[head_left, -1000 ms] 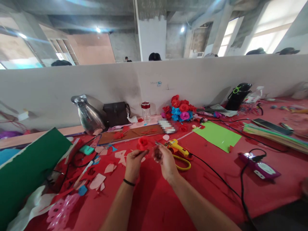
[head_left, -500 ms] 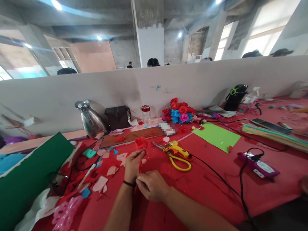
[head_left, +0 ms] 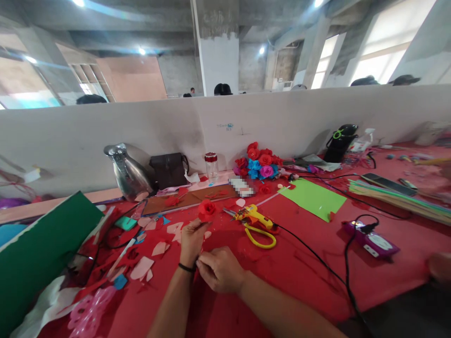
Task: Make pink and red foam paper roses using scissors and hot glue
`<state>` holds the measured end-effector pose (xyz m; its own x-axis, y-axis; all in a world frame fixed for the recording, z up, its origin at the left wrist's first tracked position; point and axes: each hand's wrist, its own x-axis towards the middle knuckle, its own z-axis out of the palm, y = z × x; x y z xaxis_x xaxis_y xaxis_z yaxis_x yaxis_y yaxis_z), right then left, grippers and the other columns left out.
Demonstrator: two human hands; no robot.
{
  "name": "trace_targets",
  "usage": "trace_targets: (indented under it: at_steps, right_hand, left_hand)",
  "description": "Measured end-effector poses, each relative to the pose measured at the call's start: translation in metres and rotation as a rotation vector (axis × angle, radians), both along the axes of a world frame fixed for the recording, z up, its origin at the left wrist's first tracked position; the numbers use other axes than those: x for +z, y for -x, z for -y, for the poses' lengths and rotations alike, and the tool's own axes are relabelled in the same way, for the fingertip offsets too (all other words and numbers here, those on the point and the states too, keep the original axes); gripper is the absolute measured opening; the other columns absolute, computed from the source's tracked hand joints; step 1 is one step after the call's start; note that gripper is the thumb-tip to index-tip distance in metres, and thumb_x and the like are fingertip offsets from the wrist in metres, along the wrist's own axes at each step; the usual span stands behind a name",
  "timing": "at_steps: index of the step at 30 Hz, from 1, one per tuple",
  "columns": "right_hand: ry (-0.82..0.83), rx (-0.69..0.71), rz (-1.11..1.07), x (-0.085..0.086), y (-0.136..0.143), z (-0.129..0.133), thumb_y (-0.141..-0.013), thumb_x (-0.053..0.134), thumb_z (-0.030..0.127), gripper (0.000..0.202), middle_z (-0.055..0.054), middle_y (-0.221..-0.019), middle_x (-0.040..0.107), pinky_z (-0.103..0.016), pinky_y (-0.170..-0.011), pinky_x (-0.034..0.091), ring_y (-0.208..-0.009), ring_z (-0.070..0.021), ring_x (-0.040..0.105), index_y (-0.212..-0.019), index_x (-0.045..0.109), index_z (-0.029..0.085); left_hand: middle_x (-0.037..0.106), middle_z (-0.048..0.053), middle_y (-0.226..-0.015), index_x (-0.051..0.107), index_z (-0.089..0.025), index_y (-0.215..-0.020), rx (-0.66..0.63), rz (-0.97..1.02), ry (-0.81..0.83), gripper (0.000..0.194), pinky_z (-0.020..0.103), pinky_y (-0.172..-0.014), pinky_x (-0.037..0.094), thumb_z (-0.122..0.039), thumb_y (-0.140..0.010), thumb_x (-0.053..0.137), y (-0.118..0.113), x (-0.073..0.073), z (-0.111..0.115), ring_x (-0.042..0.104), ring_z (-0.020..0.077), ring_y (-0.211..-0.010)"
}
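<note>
A red paper rose (head_left: 207,210) stands just above the fingertips of my left hand (head_left: 192,243), which is closed on it from below. Close beside the left wrist, my right hand (head_left: 221,271) is curled with thumb and fingers pressed together; what they pinch, perhaps the rose's stem, is too small to make out. To the right of the hands lie yellow-handled scissors (head_left: 262,238) and a yellow glue gun (head_left: 259,217), one partly over the other. Pink paper petals (head_left: 142,268) are scattered on the red tabletop (head_left: 289,286) left of my hands.
A bunch of paper roses (head_left: 262,162) rests against the partition (head_left: 169,122). Nearby stand a steel jug (head_left: 128,173), a glass jar (head_left: 211,165) and a black bottle (head_left: 340,143). Green paper (head_left: 313,197) and a purple power strip (head_left: 373,241) lie rightward, with black cables across the table.
The rose's bloom has turned more upright and shows more clearly above my left fingers. Both hands keep nearly the same pose. The whole view has shifted slightly.
</note>
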<state>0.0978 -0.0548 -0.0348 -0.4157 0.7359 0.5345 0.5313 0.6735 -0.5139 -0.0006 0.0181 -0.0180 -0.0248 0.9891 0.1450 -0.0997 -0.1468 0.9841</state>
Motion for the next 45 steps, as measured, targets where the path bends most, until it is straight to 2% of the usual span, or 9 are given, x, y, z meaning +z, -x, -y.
trace_targets:
  at_steps: [3, 7, 12, 16, 20, 27, 33, 38, 45]
  right_hand:
    - [0.018, -0.062, -0.179, 0.006, -0.004, 0.001, -0.087, 0.040, 0.022, 0.024, 0.001, -0.054, 0.048, -0.026, -0.054, 0.028, -0.050, -0.0126, 0.042, -0.067, 0.053, 0.022]
    - [0.168, -0.249, -0.695, 0.014, -0.013, -0.005, -0.088, 0.044, 0.029, 0.020, 0.001, -0.056, 0.051, -0.026, -0.053, 0.032, -0.050, -0.0129, 0.044, -0.081, 0.062, 0.022]
    - [0.297, -0.179, -0.909, 0.019, -0.023, -0.014, -0.080, 0.056, 0.035, 0.029, 0.002, -0.057, 0.058, -0.026, -0.052, 0.035, -0.051, -0.0134, 0.048, -0.105, 0.063, 0.023]
    - [0.476, -0.096, -1.115, 0.027, -0.019, -0.014, -0.075, 0.060, 0.042, 0.024, 0.002, -0.052, 0.058, -0.024, -0.046, 0.031, -0.045, -0.0107, 0.044, -0.085, 0.063, 0.020]
    - [0.674, 0.002, -1.350, 0.040, -0.012, -0.013, -0.069, 0.063, 0.046, 0.029, 0.003, -0.046, 0.057, -0.021, -0.038, 0.020, -0.036, -0.0072, 0.037, -0.066, 0.052, 0.019]
    - [0.883, -0.026, -1.483, 0.044, -0.008, -0.013, -0.065, 0.062, 0.039, 0.025, 0.003, -0.041, 0.057, -0.018, -0.037, 0.017, -0.033, -0.0057, 0.037, -0.063, 0.046, 0.019]
    - [1.050, 0.136, -1.613, 0.044, -0.006, -0.014, -0.061, 0.060, 0.024, 0.010, 0.002, -0.043, 0.058, -0.018, -0.037, 0.018, -0.034, -0.0051, 0.035, -0.062, 0.053, 0.017]
    - [1.282, 0.414, -1.706, 0.049, -0.013, -0.014, -0.066, 0.054, 0.019, 0.012, 0.000, -0.049, 0.056, -0.016, -0.037, 0.017, -0.037, -0.0030, 0.027, -0.057, 0.057, 0.012]
    - [1.341, 0.631, -1.777, 0.042, -0.013, -0.008, -0.072, 0.051, 0.020, 0.011, 0.004, -0.054, 0.049, -0.013, -0.036, 0.021, -0.039, -0.0032, 0.023, -0.067, 0.058, 0.014]
  left_hand:
    - [0.070, 0.003, -0.062, 0.072, -0.016, -0.062, 0.017, 0.001, 0.022, 0.012, 0.026, -0.061, 0.046, -0.024, -0.053, 0.073, -0.002, 0.000, 0.002, 0.059, 0.0147, -0.059]
    - [0.068, 0.002, -0.058, 0.071, -0.015, -0.060, -0.001, 0.055, 0.018, 0.012, 0.025, -0.061, 0.046, -0.025, -0.053, 0.074, -0.004, 0.002, 0.007, 0.057, 0.0133, -0.056]
    - [0.065, 0.001, -0.053, 0.068, -0.016, -0.054, -0.006, 0.055, 0.020, 0.014, 0.027, -0.063, 0.046, -0.027, -0.052, 0.075, -0.005, 0.004, 0.008, 0.056, 0.0135, -0.054]
    - [0.068, 0.003, -0.057, 0.071, -0.016, -0.059, -0.022, 0.026, -0.003, 0.015, 0.027, -0.061, 0.046, -0.029, -0.053, 0.074, -0.005, 0.005, 0.008, 0.057, 0.0153, -0.056]
    - [0.065, 0.001, -0.053, 0.072, -0.016, -0.060, -0.038, 0.034, -0.030, 0.011, 0.025, -0.054, 0.043, -0.026, -0.056, 0.070, -0.005, 0.005, 0.009, 0.053, 0.0131, -0.050]
    - [0.064, -0.001, -0.054, 0.069, -0.017, -0.055, 0.026, 0.002, -0.083, 0.005, 0.025, -0.056, 0.043, -0.022, -0.055, 0.066, -0.006, 0.005, 0.010, 0.051, 0.0127, -0.052]
    - [0.063, 0.001, -0.053, 0.065, -0.017, -0.053, 0.086, -0.113, -0.105, 0.007, 0.026, -0.056, 0.042, -0.024, -0.055, 0.062, -0.004, 0.002, 0.010, 0.053, 0.0161, -0.056]
    - [0.060, 0.000, -0.052, 0.061, -0.017, -0.051, 0.085, -0.121, -0.129, 0.009, 0.025, -0.054, 0.039, -0.024, -0.056, 0.061, -0.002, 0.000, 0.011, 0.049, 0.0141, -0.052]
    - [0.060, -0.001, -0.051, 0.067, -0.019, -0.058, 0.186, -0.158, -0.185, 0.010, 0.025, -0.057, 0.042, -0.021, -0.058, 0.057, -0.002, 0.006, 0.014, 0.051, 0.0152, -0.054]
